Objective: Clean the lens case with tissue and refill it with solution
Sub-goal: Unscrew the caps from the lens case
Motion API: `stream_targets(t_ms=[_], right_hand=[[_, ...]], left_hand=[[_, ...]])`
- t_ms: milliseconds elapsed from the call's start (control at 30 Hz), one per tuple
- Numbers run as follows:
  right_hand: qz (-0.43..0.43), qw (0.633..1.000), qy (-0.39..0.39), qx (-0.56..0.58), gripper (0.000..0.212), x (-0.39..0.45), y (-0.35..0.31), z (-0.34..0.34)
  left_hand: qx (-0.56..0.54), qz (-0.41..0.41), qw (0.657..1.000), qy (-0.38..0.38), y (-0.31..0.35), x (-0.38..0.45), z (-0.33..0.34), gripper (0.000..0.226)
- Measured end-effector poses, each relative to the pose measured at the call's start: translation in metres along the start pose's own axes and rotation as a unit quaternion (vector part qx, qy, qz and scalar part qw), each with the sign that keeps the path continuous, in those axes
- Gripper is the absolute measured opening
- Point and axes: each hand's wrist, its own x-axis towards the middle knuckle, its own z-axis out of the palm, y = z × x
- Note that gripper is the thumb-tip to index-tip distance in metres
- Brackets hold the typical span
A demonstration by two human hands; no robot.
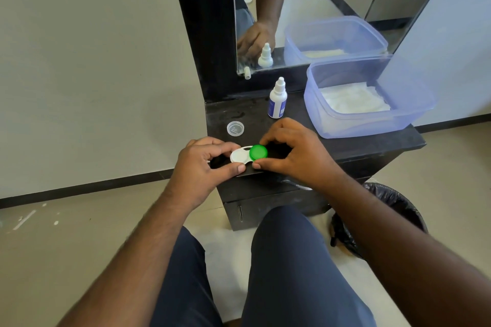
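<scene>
Pinching the lens case [240,157], both hands; right fingers [268,138] on green cap [258,152].

A home dressing corner: mirror [305,8] above a black vanity cabinet [265,194].

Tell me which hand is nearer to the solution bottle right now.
Right. The right hand grips the lens case's green end just in front of the solution bottle; the left hand holds the white end, farther off.
</scene>
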Motion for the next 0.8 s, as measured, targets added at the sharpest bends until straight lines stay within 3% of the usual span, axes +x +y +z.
stream_targets(t_ms=[100,233,400,500,800], right_hand=[[-0.001,1.000,-0.007,0.001,0.036,-0.0013,0.0013,0.0004],[0.008,1.000,-0.015,0.021,0.051,-0.0018,0.0018,-0.0024],[0.020,1.000,-0.016,0.007,0.033,0.0003,-0.0012,0.0004],[-0.001,0.999,-0.053,-0.007,0.039,0.0002,0.0020,-0.0019],[0.001,1.000,-0.014,-0.015,0.031,-0.0003,0.0001,0.0041]], left_hand=[[0.004,0.001,1.000,-0.002,-0.0003,0.0009,-0.0007,0.033],[0.003,0.004,1.000,-0.007,0.0001,0.0017,-0.0012,0.034],[0.008,-0.002,1.000,-0.007,0.0000,0.0009,-0.0002,0.034],[0.003,0.002,1.000,0.000,-0.0025,0.0012,0.0008,0.033],[0.014,-0.001,1.000,0.009,-0.0024,0.0000,0.0026,0.039]])
